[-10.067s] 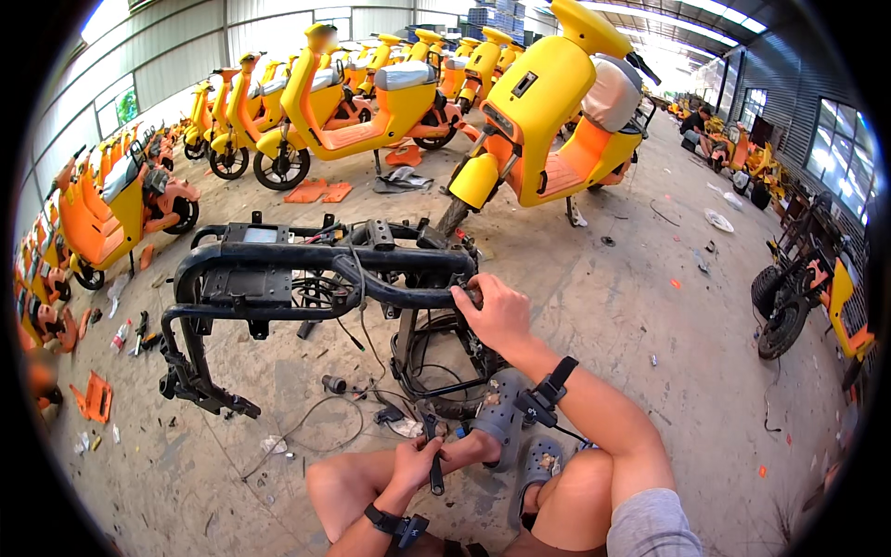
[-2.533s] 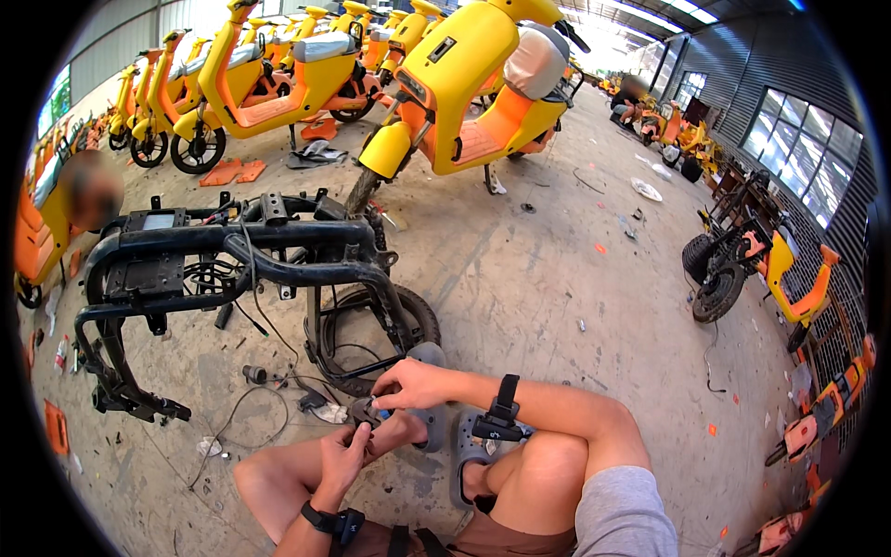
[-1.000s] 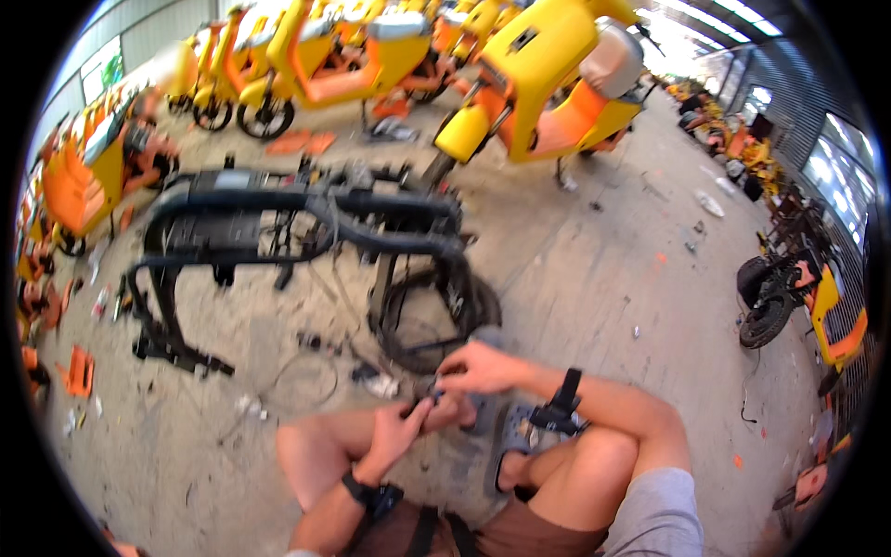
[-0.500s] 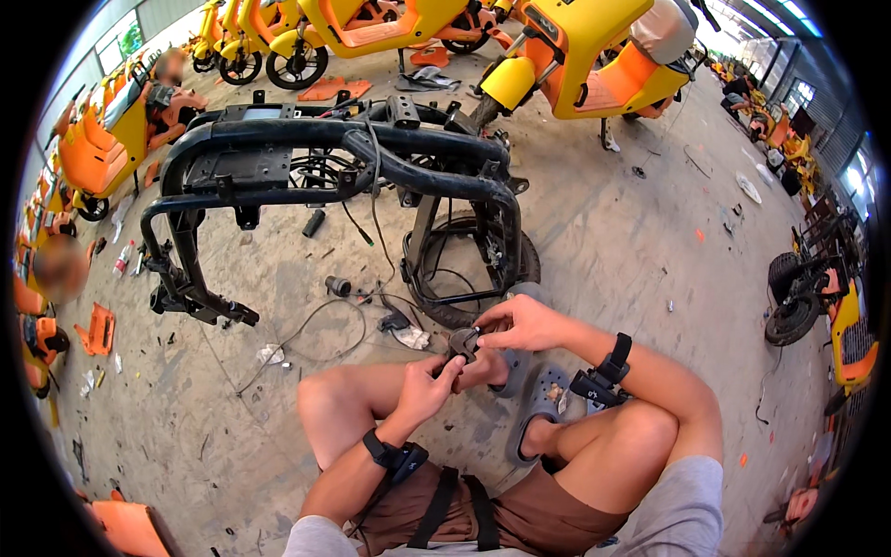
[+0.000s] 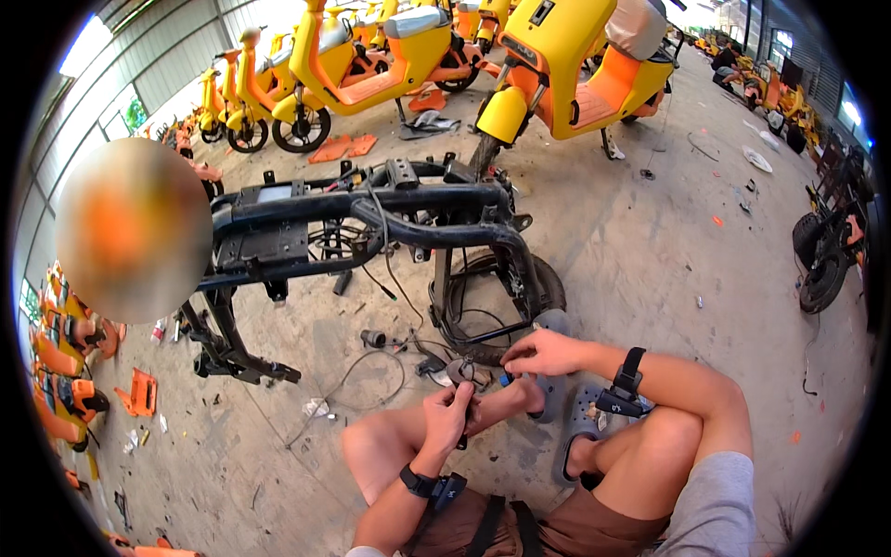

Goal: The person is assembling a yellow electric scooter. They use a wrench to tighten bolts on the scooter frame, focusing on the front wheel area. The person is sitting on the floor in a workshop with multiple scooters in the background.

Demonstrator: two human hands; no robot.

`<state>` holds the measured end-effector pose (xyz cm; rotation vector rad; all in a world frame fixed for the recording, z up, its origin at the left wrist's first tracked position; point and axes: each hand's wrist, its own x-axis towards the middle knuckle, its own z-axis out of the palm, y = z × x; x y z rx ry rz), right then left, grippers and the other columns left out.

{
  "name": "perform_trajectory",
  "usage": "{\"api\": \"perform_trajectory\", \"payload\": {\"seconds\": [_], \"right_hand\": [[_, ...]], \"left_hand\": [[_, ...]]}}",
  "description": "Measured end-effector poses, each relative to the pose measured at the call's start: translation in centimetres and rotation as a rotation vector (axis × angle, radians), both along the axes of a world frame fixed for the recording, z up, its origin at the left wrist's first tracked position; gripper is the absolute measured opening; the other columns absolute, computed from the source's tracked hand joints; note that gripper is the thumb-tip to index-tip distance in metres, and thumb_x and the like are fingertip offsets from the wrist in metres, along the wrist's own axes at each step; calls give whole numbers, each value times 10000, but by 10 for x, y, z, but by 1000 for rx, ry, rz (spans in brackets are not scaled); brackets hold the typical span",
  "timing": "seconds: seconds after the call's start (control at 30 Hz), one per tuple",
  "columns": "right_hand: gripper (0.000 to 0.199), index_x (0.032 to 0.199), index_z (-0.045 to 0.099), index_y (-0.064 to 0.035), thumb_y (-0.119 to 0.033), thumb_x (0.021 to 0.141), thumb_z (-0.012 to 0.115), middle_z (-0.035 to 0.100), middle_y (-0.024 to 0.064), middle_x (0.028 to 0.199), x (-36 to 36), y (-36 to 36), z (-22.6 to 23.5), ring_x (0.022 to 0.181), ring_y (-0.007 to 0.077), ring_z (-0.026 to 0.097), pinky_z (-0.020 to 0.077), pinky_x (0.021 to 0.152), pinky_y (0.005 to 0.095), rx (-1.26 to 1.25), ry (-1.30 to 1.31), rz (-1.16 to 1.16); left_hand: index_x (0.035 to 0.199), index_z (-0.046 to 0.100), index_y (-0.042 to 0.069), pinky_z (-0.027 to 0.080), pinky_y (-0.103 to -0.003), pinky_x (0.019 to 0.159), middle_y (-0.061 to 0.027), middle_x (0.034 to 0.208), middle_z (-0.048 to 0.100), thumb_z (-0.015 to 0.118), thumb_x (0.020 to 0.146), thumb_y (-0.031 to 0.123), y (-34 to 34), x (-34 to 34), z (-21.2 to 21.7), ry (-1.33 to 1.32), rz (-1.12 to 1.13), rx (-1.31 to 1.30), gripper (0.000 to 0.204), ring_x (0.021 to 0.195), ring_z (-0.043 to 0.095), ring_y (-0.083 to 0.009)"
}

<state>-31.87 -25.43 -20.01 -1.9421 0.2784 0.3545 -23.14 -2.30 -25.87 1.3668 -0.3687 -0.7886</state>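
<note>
Between your two hands sits a small dark connector point(image 5: 478, 376) with its wires, held low over the concrete floor point(image 5: 650, 241) just in front of your knees, and beside the grey sandal point(image 5: 555, 395) on your foot. It lies right at the fingertips of both hands: your right hand point(image 5: 543, 353) reaches in from the right with fingers curled down over it, thumb and forefinger pinched on a small blue-tipped bit at its right end, while your left hand point(image 5: 450, 413) comes up from below, fingers closed around the lower, nearer end. Its long axis appears to run roughly left to right between the two grips (it is small, and partly hidden by your fingers, so take that loosely). Neither hand is really nearer; both are on it, the right from above, the left from beneath. From the connector a loose cable point(image 5: 371, 371) trails away left across the floor toward the stripped black scooter frame point(image 5: 371, 218), which stands just beyond your hands with its wheel point(image 5: 501, 297) close to your right hand. Further off, along the far edge of the floor, yellow scooters point(image 5: 575, 56) are parked in a row, and orange panels point(image 5: 139, 395) lie near the left edge. Compared with half a second ago, your hands hold much the same pinch on the same piece; what has shifted is mostly your head, so the frame now sits higher and the row of yellow scooters shows more fully.
</note>
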Motion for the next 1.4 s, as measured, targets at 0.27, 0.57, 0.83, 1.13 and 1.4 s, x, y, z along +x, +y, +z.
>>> {"api": "perform_trajectory", "payload": {"seconds": [0.27, 0.57, 0.83, 1.13, 1.4], "right_hand": [[370, 1066, 705, -23, -315, 850, 635, 721, 127, 904, -10, -6, -35, 755, 197, 682, 531, 745, 322, -158, -28, 102], [339, 1053, 704, -40, -304, 849, 645, 714, 146, 930, -6, -6, 8, 831, 256, 685, 523, 770, 328, -215, -161, 26], [352, 1105, 668, -19, -326, 975, 555, 668, 39, 782, 1, 1, 14, 558, 75, 551, 456, 523, 238, 151, -277, -219], [408, 1144, 666, -29, -364, 912, 651, 676, 39, 845, -19, 3, 5, 677, 88, 582, 474, 595, 252, 3, -44, -45], [474, 1115, 670, 10, -404, 883, 673, 690, 58, 865, -12, 11, 3, 714, 110, 602, 496, 644, 276, -38, -9, 25]], "left_hand": [[820, 598, -44, 386, -255, 401, -121, 589, 593, 589, 955, 385, 9, 11, 32, -30, 48, -325, 450, 433, 506, -149], [837, 578, -32, 361, -271, 381, -123, 553, 540, 552, 965, 412, 11, 12, 62, -21, -23, -414, 463, 417, 470, -161], [827, 590, 0, 339, -235, 373, -75, 581, 566, 516, 999, 358, -12, -3, 38, 145, -59, -93, 404, 427, 475, -114], [924, 652, -14, 367, -202, 436, -44, 683, 635, 543, 992, 331, -14, -37, -20, 51, -323, 107, 368, 489, 472, -49], [926, 662, -11, 377, -199, 441, -47, 683, 643, 552, 985, 321, -6, -34, -29, 55, -274, 91, 355, 493, 481, -49]]}}
